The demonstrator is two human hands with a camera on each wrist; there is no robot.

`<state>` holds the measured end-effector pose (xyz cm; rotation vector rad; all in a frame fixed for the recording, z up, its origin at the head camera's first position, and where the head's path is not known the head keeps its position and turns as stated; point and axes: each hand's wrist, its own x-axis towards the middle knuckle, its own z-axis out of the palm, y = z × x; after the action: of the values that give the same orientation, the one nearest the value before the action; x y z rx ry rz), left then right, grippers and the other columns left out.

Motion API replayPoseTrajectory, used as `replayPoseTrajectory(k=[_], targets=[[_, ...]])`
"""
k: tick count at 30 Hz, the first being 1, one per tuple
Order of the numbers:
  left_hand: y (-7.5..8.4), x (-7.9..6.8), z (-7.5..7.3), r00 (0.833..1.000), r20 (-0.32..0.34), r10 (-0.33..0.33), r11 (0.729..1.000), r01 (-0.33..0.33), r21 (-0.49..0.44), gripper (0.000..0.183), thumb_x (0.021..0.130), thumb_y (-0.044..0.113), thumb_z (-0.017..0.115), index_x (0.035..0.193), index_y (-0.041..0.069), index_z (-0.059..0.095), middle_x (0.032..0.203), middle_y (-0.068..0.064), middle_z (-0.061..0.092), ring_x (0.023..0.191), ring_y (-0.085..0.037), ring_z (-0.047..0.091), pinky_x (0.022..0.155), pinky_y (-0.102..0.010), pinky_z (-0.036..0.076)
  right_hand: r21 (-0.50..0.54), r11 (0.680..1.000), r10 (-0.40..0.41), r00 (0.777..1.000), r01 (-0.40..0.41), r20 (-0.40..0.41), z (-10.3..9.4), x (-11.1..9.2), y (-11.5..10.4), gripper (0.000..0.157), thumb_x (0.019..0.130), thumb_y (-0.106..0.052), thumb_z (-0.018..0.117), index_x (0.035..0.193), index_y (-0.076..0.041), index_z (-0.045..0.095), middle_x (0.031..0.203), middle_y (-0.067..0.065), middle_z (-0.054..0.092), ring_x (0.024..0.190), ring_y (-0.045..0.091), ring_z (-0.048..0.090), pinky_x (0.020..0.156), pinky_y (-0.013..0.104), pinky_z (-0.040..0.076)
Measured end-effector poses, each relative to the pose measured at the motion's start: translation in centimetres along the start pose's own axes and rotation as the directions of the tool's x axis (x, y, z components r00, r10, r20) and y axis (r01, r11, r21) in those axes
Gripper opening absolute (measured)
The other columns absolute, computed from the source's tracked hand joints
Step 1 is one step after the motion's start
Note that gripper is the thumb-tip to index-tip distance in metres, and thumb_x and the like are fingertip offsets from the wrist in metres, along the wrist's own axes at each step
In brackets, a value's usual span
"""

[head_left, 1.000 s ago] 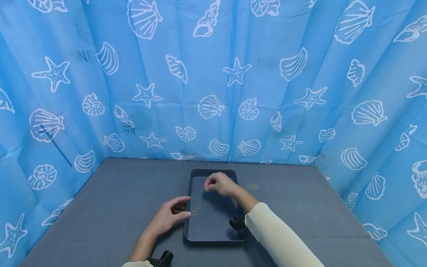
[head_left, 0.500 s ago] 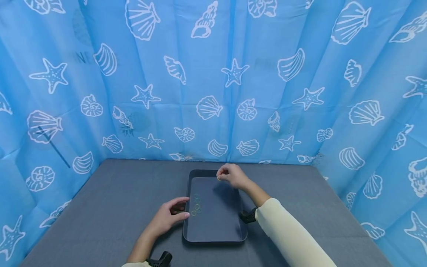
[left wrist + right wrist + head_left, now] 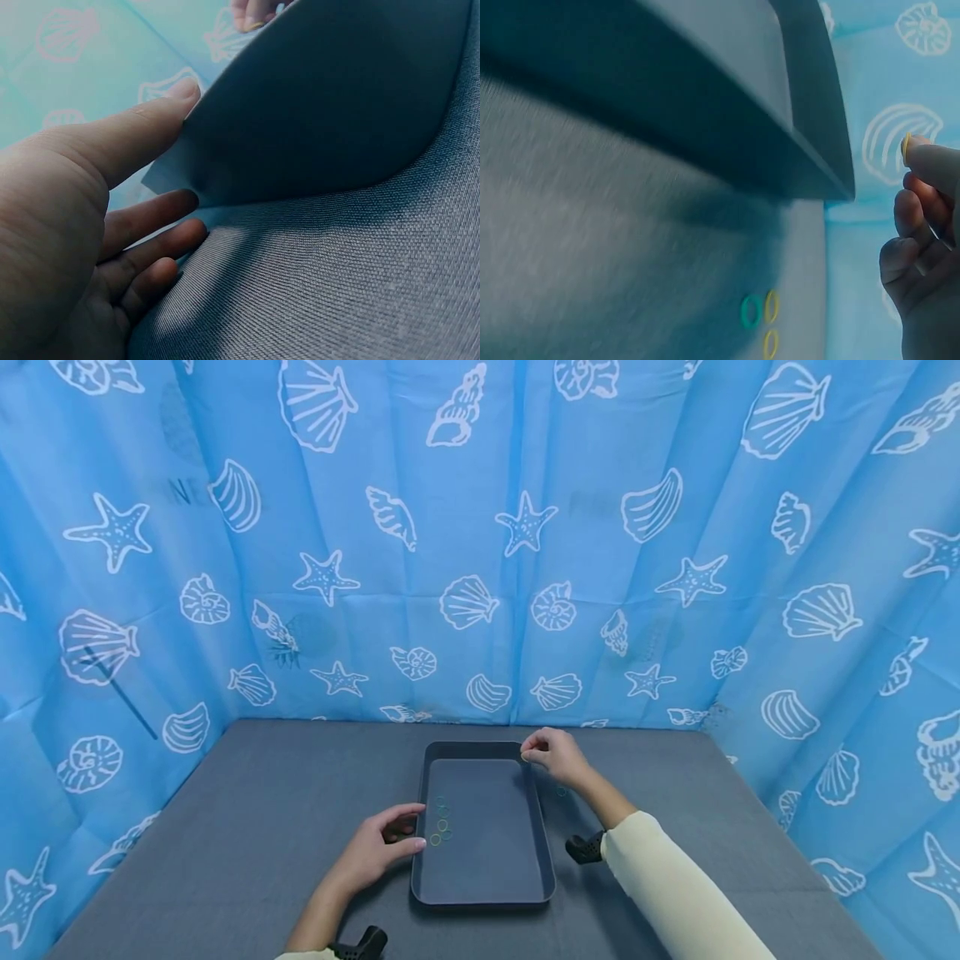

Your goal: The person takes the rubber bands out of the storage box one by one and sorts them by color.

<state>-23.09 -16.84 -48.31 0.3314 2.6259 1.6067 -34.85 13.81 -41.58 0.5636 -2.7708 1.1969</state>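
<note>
My right hand (image 3: 561, 758) is over the far right corner of the dark tray (image 3: 487, 893), pinching a small yellow ring (image 3: 906, 148) between thumb and forefinger; its other fingers are loosely curled. On the tray's floor, along the left side, lie several thin rings, among them a yellow ring (image 3: 436, 840) and a green ring (image 3: 447, 836). My left hand (image 3: 375, 843) stays at the tray's left side. Its thumb (image 3: 161, 112) touches the rim, and the relaxed fingers lie by the outer wall near the cloth.
Right of the tray, a green ring (image 3: 751, 311) and two yellow rings (image 3: 772, 306) lie on the grey cloth-covered table (image 3: 322, 760). A blue curtain (image 3: 480, 527) with white shells and starfish hangs behind and at both sides.
My right hand has moved right and away from me, from above the tray to its far right corner, carrying the yellow ring. My left hand has stayed in place.
</note>
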Motion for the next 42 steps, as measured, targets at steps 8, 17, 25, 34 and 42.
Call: replayPoseTrajectory(k=[8,17,25,34,42], targets=[[0.0,0.0,0.1,1.000,-0.004,-0.002,1.000,0.002,0.006,0.048,0.074,0.036,0.065,0.119,0.028,0.050,0.116,0.002,0.051,0.096,-0.014,0.050,0.080,-0.038,0.039,-0.030,0.999,-0.014,0.999,0.013,-0.046,-0.8,-1.0,2.4,0.004,0.081,-0.012,0.060,0.082,-0.008,0.061,0.078,0.001,0.056,0.069,0.015,0.050,0.059,0.030,0.042],[0.2,-0.1,0.0,1.000,0.001,-0.012,1.000,0.012,0.000,0.049,0.074,0.035,0.065,0.120,0.025,0.049,0.116,0.001,0.051,0.097,-0.015,0.050,0.080,-0.039,0.039,-0.063,0.998,-0.007,0.997,0.002,-0.080,-1.3,-2.1,5.0,0.005,0.081,-0.012,0.060,0.081,-0.006,0.060,0.077,0.001,0.055,0.068,0.015,0.049,0.057,0.030,0.041],[0.2,-0.1,0.0,1.000,0.002,-0.008,1.000,0.008,-0.003,0.049,0.075,0.035,0.065,0.120,0.025,0.049,0.116,0.001,0.051,0.097,-0.015,0.050,0.080,-0.039,0.039,-0.101,0.995,-0.017,0.994,0.006,-0.109,-1.8,-3.0,6.2,0.004,0.080,-0.008,0.061,0.081,-0.005,0.061,0.077,0.002,0.055,0.068,0.015,0.049,0.058,0.030,0.040],[0.2,0.0,0.0,1.000,-0.004,-0.009,1.000,0.009,0.002,0.049,0.075,0.035,0.065,0.120,0.025,0.050,0.115,0.001,0.052,0.096,-0.015,0.050,0.080,-0.038,0.039,-0.104,0.994,0.026,0.993,-0.039,-0.119,-1.8,-3.8,7.8,0.007,0.080,-0.011,0.061,0.080,-0.004,0.061,0.076,0.001,0.056,0.066,0.015,0.048,0.058,0.030,0.038],[0.3,-0.1,0.0,1.000,0.002,-0.026,1.000,0.026,0.000,0.049,0.074,0.036,0.065,0.120,0.026,0.049,0.115,0.001,0.052,0.096,-0.016,0.050,0.080,-0.039,0.039,-0.128,0.983,0.115,0.986,-0.131,-0.124,-2.0,-4.0,8.5,0.008,0.080,-0.012,0.061,0.078,-0.005,0.061,0.075,0.002,0.057,0.066,0.015,0.048,0.059,0.031,0.038]])
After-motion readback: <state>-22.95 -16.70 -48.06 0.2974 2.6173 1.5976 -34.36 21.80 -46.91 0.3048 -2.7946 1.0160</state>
